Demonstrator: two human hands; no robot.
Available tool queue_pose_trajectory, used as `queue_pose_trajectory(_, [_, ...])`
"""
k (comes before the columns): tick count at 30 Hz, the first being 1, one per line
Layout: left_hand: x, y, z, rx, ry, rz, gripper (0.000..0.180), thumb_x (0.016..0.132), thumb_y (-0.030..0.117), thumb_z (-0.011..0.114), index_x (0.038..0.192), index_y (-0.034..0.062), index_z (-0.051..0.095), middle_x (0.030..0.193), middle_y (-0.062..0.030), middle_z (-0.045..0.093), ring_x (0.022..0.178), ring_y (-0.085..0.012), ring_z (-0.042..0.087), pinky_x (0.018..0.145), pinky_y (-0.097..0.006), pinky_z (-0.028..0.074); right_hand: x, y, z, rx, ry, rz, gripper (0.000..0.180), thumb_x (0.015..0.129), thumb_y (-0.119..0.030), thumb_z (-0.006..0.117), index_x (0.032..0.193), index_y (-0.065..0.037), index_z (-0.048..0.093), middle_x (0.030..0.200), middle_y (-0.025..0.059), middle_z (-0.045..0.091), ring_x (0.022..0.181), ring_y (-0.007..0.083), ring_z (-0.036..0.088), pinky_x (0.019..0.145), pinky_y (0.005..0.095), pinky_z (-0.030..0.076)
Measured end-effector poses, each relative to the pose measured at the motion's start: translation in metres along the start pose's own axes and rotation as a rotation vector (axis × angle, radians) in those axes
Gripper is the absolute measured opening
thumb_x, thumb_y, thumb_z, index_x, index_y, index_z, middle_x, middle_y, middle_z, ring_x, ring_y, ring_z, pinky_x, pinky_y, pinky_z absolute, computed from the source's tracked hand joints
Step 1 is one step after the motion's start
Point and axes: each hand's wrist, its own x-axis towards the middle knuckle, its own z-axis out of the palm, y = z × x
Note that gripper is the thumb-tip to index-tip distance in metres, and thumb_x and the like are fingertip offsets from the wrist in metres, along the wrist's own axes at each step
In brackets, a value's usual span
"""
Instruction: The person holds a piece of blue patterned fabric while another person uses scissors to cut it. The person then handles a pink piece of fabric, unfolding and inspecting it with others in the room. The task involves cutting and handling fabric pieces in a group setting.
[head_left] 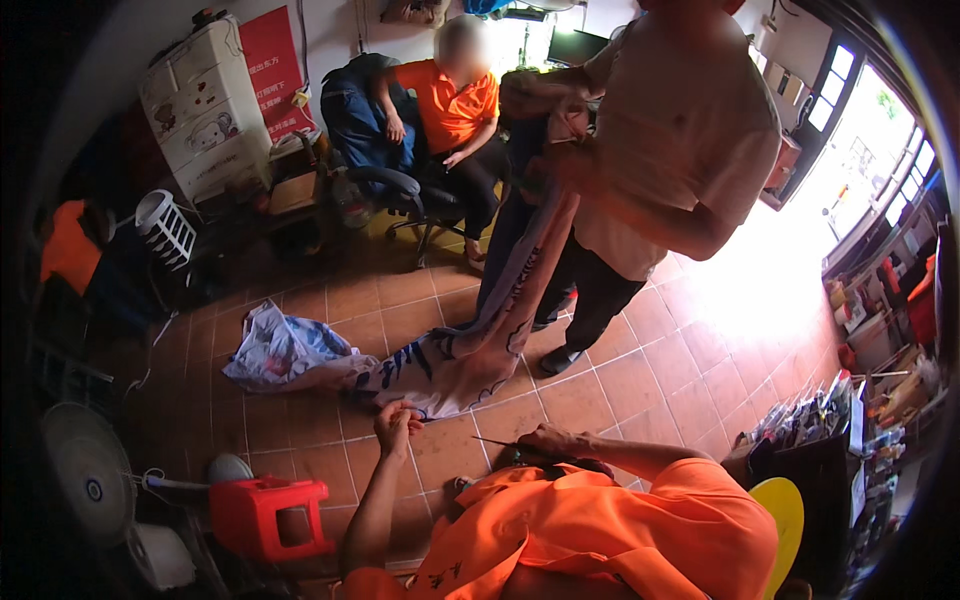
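Note:
My left hand (398,425) is raised in front of me, its fingers closed in a pinch. What they hold, if anything, is too small to tell. Just beyond it in the picture is the edge of a long printed cloth (440,375), pale pink with dark blue marks. Part of that cloth lies bunched on the tiles, and the rest rises to the hands of a standing person (670,140). Close to my orange shirt, my right hand (555,440) is closed around a thin, dark, pointed tool (490,440) that points left.
A seated person in an orange shirt (450,105) is on an office chair at the back. Near my left are a red plastic stool (265,515) and a round fan (90,480). A crowded shelf (810,425) stands at right, beside a yellow round seat back (778,525).

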Motion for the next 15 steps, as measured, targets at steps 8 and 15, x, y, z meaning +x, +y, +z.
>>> queue_pose_trajectory(8, [0.006,-0.008,0.012,0.012,-0.081,-0.042,0.018,0.085,0.008,0.049,0.1,0.0007,0.056,0.073,-0.0073,0.062,0.054,-0.0131,0.06,0.045,-0.02,0.043,-0.015,-0.018,-0.01,0.066,-0.009,0.054,0.026,0.077,-0.022,0.055,0.1,-0.011,0.062,0.077,0.017,0.063,0.066,0.0365,0.06,0.06,0.045,0.048])
queue_pose_trajectory(15, [0.017,0.004,0.029,-0.03,-0.088,-0.034,0.017,0.085,0.01,0.05,0.099,0.0027,0.058,0.072,-0.0068,0.062,0.053,-0.0119,0.058,0.045,-0.021,0.044,-0.018,-0.011,-0.008,0.104,0.034,0.046,0.025,0.078,-0.025,0.056,0.096,-0.008,0.062,0.073,0.0187,0.061,0.064,0.0377,0.059,0.057,0.0447,0.047])
